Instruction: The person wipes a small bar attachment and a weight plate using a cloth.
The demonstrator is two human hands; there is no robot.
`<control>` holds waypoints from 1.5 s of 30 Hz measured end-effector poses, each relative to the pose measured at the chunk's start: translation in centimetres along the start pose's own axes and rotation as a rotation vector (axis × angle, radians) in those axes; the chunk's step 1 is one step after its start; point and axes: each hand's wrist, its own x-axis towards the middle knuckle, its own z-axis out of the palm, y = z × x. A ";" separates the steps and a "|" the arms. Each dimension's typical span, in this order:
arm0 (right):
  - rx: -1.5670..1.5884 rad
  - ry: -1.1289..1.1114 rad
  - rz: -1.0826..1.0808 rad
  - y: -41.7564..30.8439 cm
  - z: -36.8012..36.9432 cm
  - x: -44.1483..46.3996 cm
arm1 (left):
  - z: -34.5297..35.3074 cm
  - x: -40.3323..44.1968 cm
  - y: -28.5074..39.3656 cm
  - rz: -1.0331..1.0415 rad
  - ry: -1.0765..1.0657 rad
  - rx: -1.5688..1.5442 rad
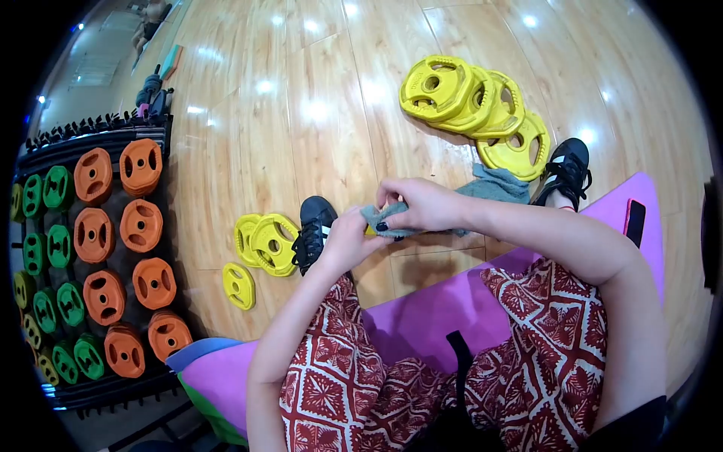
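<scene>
The person's left grip [349,239] is closed on a grey-green cloth [392,220], and the right grip [407,205] pinches the same cloth with bent fingers. The cloth is held above the wooden floor [339,128], between the two black shoes. More grey-green fabric [501,187] lies by the right shoe [566,169], touching the lowest of four overlapping yellow weight plates [440,75]; whether it joins the held cloth I cannot tell. Three more yellow plates [260,245] lie beside the left shoe [317,218]
</scene>
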 end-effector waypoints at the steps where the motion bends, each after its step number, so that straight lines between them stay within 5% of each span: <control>1: 0.000 -0.002 -0.002 -0.3 -0.1 -0.1 | -0.1 -0.1 0.3 -0.001 0.002 0.001; 3: -0.168 -0.101 0.201 -0.8 -0.2 -0.3 | -0.3 -0.4 0.8 -0.126 -0.114 -0.037; 12: -0.410 -0.311 0.123 -1.6 0.1 -0.7 | 0.5 -1.0 -0.4 0.143 0.084 0.215; 26: -0.186 -0.572 0.018 0.1 -1.0 1.0 | -1.2 -0.8 -2.8 0.123 0.044 0.170; 37: -0.305 -0.230 0.116 -0.7 2.1 0.6 | 0.3 -1.2 -2.8 0.158 0.049 0.135; 45: -0.012 -0.428 0.090 -0.9 0.4 1.2 | -0.3 -1.6 -4.7 0.142 0.061 0.031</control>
